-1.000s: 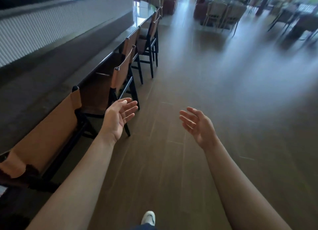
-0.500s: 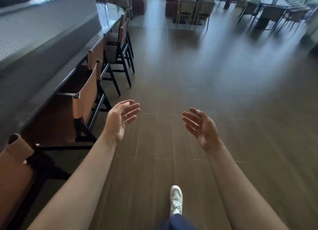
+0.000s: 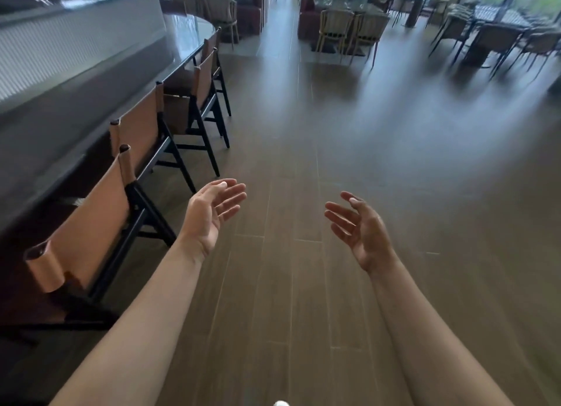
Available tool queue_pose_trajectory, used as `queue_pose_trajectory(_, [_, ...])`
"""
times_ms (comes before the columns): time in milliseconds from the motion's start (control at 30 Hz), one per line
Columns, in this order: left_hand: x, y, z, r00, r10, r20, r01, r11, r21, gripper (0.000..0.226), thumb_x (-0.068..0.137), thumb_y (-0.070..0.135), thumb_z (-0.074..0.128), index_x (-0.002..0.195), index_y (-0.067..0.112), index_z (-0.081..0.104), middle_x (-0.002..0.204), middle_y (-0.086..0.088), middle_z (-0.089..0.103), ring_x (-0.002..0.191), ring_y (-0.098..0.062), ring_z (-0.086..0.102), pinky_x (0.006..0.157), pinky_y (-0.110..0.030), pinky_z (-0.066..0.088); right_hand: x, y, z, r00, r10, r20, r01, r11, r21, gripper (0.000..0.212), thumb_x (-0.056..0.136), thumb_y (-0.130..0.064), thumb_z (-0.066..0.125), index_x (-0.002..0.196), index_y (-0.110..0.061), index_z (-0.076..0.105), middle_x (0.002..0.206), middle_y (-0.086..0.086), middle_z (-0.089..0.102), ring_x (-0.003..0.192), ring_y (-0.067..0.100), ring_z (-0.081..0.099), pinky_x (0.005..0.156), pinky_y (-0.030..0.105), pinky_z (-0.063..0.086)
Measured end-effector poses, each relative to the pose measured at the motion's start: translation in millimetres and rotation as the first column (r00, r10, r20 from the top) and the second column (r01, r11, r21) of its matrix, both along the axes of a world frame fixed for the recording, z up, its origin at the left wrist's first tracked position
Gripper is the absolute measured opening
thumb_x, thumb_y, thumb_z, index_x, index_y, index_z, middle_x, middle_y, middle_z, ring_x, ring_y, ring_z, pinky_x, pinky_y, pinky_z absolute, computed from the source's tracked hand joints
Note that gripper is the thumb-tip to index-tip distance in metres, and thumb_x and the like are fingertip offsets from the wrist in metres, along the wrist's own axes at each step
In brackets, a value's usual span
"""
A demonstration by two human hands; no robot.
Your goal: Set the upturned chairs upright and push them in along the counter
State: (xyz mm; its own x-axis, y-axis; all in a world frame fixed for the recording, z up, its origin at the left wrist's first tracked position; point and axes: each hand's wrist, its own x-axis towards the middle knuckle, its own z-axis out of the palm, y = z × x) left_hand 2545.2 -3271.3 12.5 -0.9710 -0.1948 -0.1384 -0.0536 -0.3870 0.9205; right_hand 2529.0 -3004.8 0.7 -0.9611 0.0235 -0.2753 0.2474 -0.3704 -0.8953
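Note:
Along the dark counter (image 3: pixel 76 108) on the left stands a row of chairs with black frames and tan leather backs, all upright and tucked under it. The nearest chair (image 3: pixel 88 223) is at lower left, a second chair (image 3: pixel 142 132) beyond it, a third chair (image 3: pixel 203 84) farther on. My left hand (image 3: pixel 209 214) is held out over the floor just right of the nearest chair, palm inward, fingers apart, holding nothing. My right hand (image 3: pixel 361 229) mirrors it, open and empty, palm facing left.
Wood-plank floor (image 3: pixel 303 163) stretches ahead. Dining tables with pale chairs (image 3: pixel 343 29) stand at the far middle, darker tables and chairs (image 3: pixel 491 38) at far right by the windows. A white shoe tip (image 3: pixel 280 403) shows at the bottom edge.
The view has swung along the counter, so the row of chairs now sits farther left and ahead. Both hands stay open and raised in much the same pose.

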Motion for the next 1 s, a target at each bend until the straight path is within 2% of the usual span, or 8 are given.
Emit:
queue_pose_trajectory(367, [-188.0, 12.0, -18.0, 0.999, 0.034, 0.009, -0.034, 0.999, 0.026, 0.020, 0.098, 0.016, 0.045, 0.104, 0.015, 0.064, 0.110, -0.013, 0.071, 0.105, -0.028, 0.067, 0.086, -0.036, 0.050, -180.1, 11.7, -21.0, 1.000, 0.005, -0.010, -0.004, 0.998, 0.059, 0.023, 0.100, -0.023, 0.047, 0.112, -0.020, 0.066, 0.106, 0.010, 0.074, 0.098, 0.022, 0.071, 0.082, 0.034, 0.051])
queue_pose_trajectory(600, [-343.2, -4.5, -28.0, 0.998, 0.038, 0.041, -0.039, 0.999, 0.026, 0.021, 0.098, 0.013, 0.043, 0.109, 0.020, 0.060, 0.107, -0.010, 0.069, 0.100, -0.027, 0.067, 0.083, -0.035, 0.049, -338.0, -12.2, -22.4, 1.000, -0.024, -0.007, 0.024, 0.998, 0.062, 0.023, 0.100, -0.023, 0.047, 0.113, -0.019, 0.066, 0.107, 0.010, 0.074, 0.101, 0.024, 0.070, 0.082, 0.035, 0.050])
queue_pose_trajectory(867, [-504.2, -25.1, -10.8, 0.999, -0.036, 0.040, 0.037, 0.999, -0.006, 0.022, 0.099, 0.014, 0.042, 0.110, 0.018, 0.060, 0.107, -0.010, 0.071, 0.101, -0.027, 0.068, 0.086, -0.037, 0.050, -488.0, -31.0, 9.7, 0.999, -0.034, -0.036, 0.031, 0.997, -0.071, 0.025, 0.100, -0.024, 0.047, 0.114, -0.018, 0.066, 0.108, 0.010, 0.074, 0.097, 0.020, 0.071, 0.082, 0.033, 0.051])
queue_pose_trajectory(1000, [-567.4, -20.8, -9.7, 0.999, -0.016, 0.040, 0.016, 1.000, -0.003, 0.021, 0.099, 0.013, 0.042, 0.108, 0.018, 0.060, 0.108, -0.011, 0.070, 0.100, -0.027, 0.068, 0.085, -0.037, 0.050, -555.1, -29.7, 8.7, 0.999, -0.028, -0.039, 0.025, 0.997, -0.075, 0.025, 0.100, -0.024, 0.046, 0.113, -0.019, 0.066, 0.108, 0.009, 0.074, 0.096, 0.019, 0.071, 0.079, 0.032, 0.050])
